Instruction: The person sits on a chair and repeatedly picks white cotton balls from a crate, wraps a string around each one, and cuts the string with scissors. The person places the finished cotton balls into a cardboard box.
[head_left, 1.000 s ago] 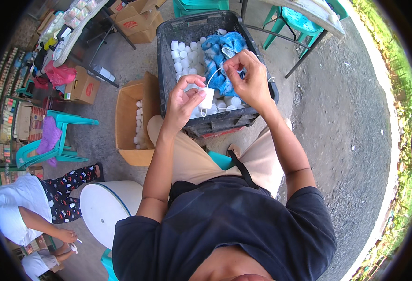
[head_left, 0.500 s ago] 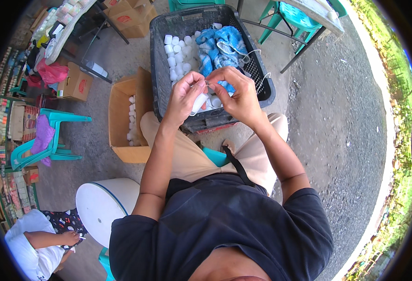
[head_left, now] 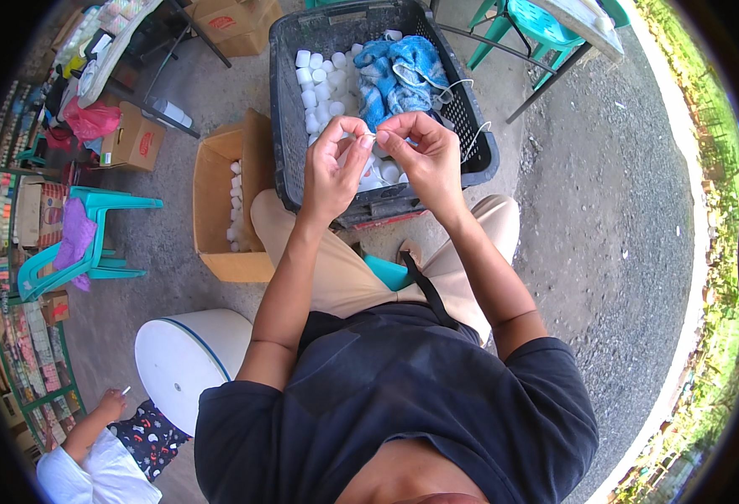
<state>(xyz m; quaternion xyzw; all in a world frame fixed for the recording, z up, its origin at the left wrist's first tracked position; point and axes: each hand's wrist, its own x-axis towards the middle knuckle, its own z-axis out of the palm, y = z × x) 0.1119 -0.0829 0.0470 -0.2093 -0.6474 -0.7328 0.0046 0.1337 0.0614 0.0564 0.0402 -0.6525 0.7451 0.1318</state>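
Note:
My left hand [head_left: 334, 172] and my right hand [head_left: 424, 155] meet above the near end of a black plastic crate [head_left: 281, 109]. Thumb and forefinger of each hand are pinched together on a small, thin white strand [head_left: 370, 136] stretched between them. Its exact kind is too small to make out. Below my hands, the crate holds many short white cylinders [head_left: 322, 91], some lying loose under my fingers. A crumpled blue and white towel [head_left: 411, 71] covers the crate's far right part.
Left of the crate stands an open cardboard box [head_left: 210, 193] with more white cylinders. A white round drum [head_left: 176, 378] is by my left elbow, with another person [head_left: 100, 458] beyond it. Green plastic chairs [head_left: 100, 227] and tables [head_left: 596, 34] stand around.
A white cylinder hanging by my left fingers is no longer clearly seen there. My hands have tilted upright, fingertips facing each other. The other person's hand has moved up beside the drum.

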